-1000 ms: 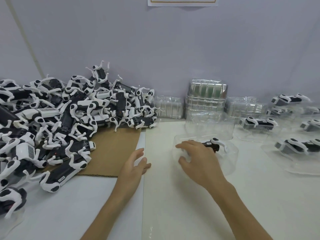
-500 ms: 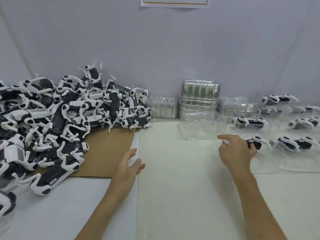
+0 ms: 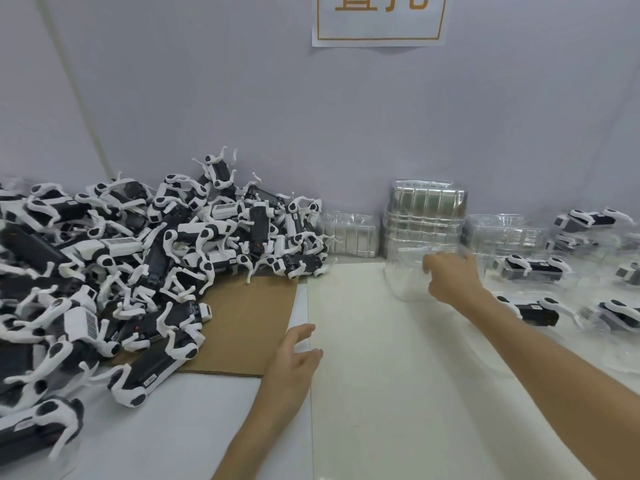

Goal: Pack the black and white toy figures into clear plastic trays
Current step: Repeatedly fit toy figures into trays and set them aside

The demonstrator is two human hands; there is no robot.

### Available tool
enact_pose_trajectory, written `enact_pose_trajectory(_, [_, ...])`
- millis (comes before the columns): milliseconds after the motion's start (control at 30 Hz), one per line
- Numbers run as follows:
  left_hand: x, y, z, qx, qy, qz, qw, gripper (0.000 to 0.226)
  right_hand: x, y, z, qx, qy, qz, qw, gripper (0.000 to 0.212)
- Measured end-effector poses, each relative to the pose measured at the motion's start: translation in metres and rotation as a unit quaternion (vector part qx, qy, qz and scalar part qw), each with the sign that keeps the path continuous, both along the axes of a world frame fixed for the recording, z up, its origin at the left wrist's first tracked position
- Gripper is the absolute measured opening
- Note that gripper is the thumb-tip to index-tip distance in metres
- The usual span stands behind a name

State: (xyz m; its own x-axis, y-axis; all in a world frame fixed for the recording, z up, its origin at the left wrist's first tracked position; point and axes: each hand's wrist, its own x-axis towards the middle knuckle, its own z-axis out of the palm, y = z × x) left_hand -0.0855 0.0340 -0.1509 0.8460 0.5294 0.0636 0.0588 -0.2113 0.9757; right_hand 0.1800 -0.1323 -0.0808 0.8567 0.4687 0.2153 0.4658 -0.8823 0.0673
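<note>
Your right hand [image 3: 452, 280] touches the clear tray [image 3: 408, 277] with curled fingers, a firm grip impossible to tell through blur, while your left hand [image 3: 294, 358], to its left, lies spread, holding nothing.

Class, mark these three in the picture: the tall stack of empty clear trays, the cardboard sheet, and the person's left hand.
stack of empty clear trays [image 3: 427, 211]: head view, front wall of the upper trays.
cardboard sheet [image 3: 249, 320]: head view, bare middle.
left hand [image 3: 294, 360]: head view, back of the hand.
</note>
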Motion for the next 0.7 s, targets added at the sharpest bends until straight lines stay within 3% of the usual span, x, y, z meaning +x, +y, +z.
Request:
enact_pose_trajectory(100, [0.001, 0.000, 0.000, -0.001, 0.003, -0.003, 1.000, 0.029, 0.000, 0.009, 0.001, 0.039, -0.015, 0.043, 0.998, 0.022])
enact_pose_trajectory(200, [0.001, -0.003, 0.003, 0.002, -0.003, -0.009, 1.000, 0.024, -0.031, 0.027, 0.009, 0.155, -0.037, 0.122, 0.980, 0.021])
enact_pose_trajectory(300, [0.002, -0.006, 0.005, -0.022, -0.037, -0.006, 0.999, 0.027, -0.084, 0.034, 0.009, 0.306, -0.031, 0.249, 0.918, 0.022])
enact_pose_trajectory(400, [0.002, -0.006, 0.010, -0.050, -0.082, 0.002, 0.995, 0.031, -0.134, 0.032, -0.009, 0.362, -0.003, 0.326, 0.873, 0.030])
enact_pose_trajectory(533, [0.000, -0.005, 0.011, -0.068, -0.118, -0.002, 0.991, 0.025, -0.167, 0.029, -0.037, 0.390, -0.019, 0.320, 0.863, 0.047])
enact_pose_trajectory(700, [0.001, -0.007, 0.011, -0.072, -0.182, 0.006, 0.981, 0.007, -0.168, 0.022, -0.045, 0.473, 0.016, 0.332, 0.816, 0.050])
